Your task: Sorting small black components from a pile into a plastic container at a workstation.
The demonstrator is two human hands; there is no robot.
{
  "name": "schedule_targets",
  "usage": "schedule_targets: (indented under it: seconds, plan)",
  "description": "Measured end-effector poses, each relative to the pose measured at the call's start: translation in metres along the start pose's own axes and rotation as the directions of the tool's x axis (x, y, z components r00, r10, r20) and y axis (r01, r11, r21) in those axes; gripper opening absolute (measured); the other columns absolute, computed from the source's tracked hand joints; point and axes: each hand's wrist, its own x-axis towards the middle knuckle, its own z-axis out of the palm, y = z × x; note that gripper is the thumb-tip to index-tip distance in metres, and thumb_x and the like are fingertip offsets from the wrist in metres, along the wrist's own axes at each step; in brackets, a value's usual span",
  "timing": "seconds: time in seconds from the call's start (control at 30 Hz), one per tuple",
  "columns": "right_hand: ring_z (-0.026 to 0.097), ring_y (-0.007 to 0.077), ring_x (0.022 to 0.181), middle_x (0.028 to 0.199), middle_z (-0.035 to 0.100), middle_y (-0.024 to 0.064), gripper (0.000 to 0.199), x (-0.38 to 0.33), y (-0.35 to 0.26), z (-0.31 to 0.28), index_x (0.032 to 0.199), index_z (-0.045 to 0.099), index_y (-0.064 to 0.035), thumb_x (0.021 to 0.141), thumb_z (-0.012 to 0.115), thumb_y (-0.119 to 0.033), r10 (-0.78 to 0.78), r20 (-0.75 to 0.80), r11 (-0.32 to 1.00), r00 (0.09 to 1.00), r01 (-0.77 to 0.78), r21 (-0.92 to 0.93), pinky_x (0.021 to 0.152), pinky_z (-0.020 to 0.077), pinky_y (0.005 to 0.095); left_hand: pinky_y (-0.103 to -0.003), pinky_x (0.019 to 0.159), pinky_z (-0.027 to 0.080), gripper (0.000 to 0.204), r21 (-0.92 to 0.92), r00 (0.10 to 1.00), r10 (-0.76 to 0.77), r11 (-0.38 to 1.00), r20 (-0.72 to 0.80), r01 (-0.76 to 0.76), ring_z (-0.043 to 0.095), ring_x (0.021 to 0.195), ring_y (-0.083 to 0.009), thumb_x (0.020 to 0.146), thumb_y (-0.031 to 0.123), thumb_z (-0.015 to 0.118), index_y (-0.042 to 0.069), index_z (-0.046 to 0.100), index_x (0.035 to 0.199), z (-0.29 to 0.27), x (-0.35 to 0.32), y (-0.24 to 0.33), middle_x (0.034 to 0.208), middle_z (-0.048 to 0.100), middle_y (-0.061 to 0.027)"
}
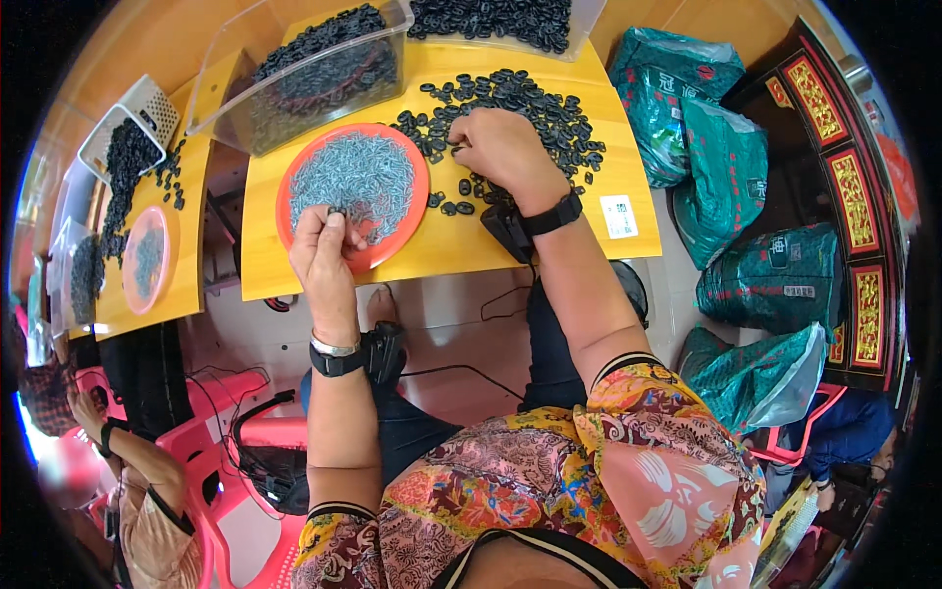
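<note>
My left hand [326, 250] is over the near edge of a red round plate [421, 201]. Its thumb and fingers pinch a small black part whose details are too small to see. Many small silvery screws [348, 177] lie heaped on that plate. Farther right, my right hand [505, 157] hovers at or touches a spread of black oval parts with holes [559, 123]. Its fingers are curled together, and whatever is between them is mostly hidden. A few loose black parts lie on the yellow table [451, 250] just below that hand.
Two clear plastic bins [294, 113] of black parts stand at the back. On the left, another table holds a white basket [162, 108] and a pink plate [167, 245]. Green sacks [721, 177] stand at the right. A person [147, 471] sits at lower left near pink chairs [235, 393].
</note>
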Motion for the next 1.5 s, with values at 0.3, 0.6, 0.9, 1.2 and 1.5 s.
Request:
schedule_targets:
  seconds: [0.3, 0.6, 0.9, 1.2, 1.5]
  plan:
    - [0.062, 0.0339, 0.077, 0.079, 0.064, 0.0162, 0.013, 0.005, 0.003, 0.011, 0.077, 0.065, -0.0043, 0.077, 0.055, -0.013, 0.006, -0.076, 0.994, 0.997, -0.014, -0.111, 0.07, 0.0488, 0.0432, -0.021, 0.055, 0.038, 0.011, -0.015, 1.0, -0.006, 1.0, -0.022, 0.006, 0.048, 0.059, -0.0082, 0.09, 0.008, 0.047, 0.003, 0.051, 0.081, 0.002, -0.001, 0.002, 0.065, 0.052, -0.0018]
    - [0.06, 0.0117, 0.07, 0.08, 0.064, 0.0035, 0.018, 0.006, -0.003, -0.007, 0.099, 0.065, -0.0024, 0.084, 0.056, -0.007, 0.02, 0.054, 0.622, 0.998, -0.055, 0.781, 0.064, 0.0478, 0.0272, -0.021, 0.055, 0.037, 0.012, -0.01, 1.0, 0.0, 1.0, -0.022, -0.001, 0.047, 0.059, -0.0083, 0.09, 0.008, 0.046, 0.004, 0.051, 0.08, 0.003, -0.002, 0.004, 0.065, 0.052, -0.0018]
    - [0.059, 0.0058, 0.085, 0.093, 0.065, 0.0025, 0.022, -0.005, -0.046, -0.016, 0.105, 0.063, 0.0007, 0.084, 0.059, -0.001, -0.127, 0.08, 0.378, 0.989, -0.026, 0.925, 0.075, 0.0476, 0.0192, -0.022, 0.057, 0.04, 0.009, -0.025, 1.0, 0.012, 1.0, 0.018, -0.012, 0.047, 0.061, -0.0083, 0.088, 0.004, 0.047, 0.002, 0.051, 0.08, 0.009, -0.007, 0.007, 0.067, 0.051, -0.0015]
    - [0.057, 0.0077, 0.07, 0.079, 0.062, 0.0041, 0.019, -0.017, -0.091, -0.014, 0.095, 0.066, -0.003, 0.077, 0.061, 0.001, -0.247, -0.138, 0.66, 0.959, 0.271, 0.701, 0.06, 0.0448, 0.0218, -0.023, 0.063, 0.043, 0.012, -0.277, 0.998, -0.038, 0.959, 0.054, 0.051, 0.054, 0.066, -0.0123, 0.092, 0.011, 0.044, 0.001, 0.051, 0.09, 0.012, -0.006, 0.01, 0.076, 0.06, -0.0082]
    - [0.059, 0.0088, 0.071, 0.081, 0.064, 0.0034, 0.018, -0.017, -0.093, -0.007, 0.095, 0.066, -0.001, 0.077, 0.062, -0.002, -0.297, -0.118, 0.629, 0.948, 0.287, 0.723, 0.061, 0.0462, 0.0233, -0.026, 0.065, 0.047, 0.013, -0.419, 0.991, -0.052, 0.902, 0.127, 0.101, 0.058, 0.07, -0.0175, 0.091, 0.013, 0.045, 0.0, 0.049, 0.091, 0.004, -0.003, 0.003, 0.081, 0.061, -0.0119]
